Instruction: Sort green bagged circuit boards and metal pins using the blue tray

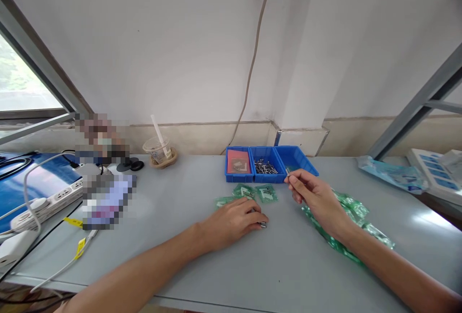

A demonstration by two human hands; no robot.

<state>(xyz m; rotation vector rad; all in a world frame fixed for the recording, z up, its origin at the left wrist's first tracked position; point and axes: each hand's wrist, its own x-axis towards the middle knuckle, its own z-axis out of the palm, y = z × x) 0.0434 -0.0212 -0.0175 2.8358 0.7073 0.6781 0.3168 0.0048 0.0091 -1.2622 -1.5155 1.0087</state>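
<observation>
My left hand (233, 224) lies low over the table with its fingers curled down. A small shiny metal piece (263, 225) shows at its fingertips; the rest of its grasp is hidden. Just beyond it lie several small green plastic packets (267, 193) with dark print. My right hand (310, 195) is raised before the blue bins, thumb and fingers closed in a pinch on a small metal pin (288, 172). The middle blue bin (269, 178) holds many loose metal pins (265, 167). Under my right wrist spreads a heap of green plastic bags (355, 207).
The left blue bin (239, 178) contains a red card (238, 159). A right blue bin (298, 156) stands beside the others. A plastic cup (157, 148), a power strip (54, 202) and cables are at left. A light-blue plastic package (391, 173) lies right.
</observation>
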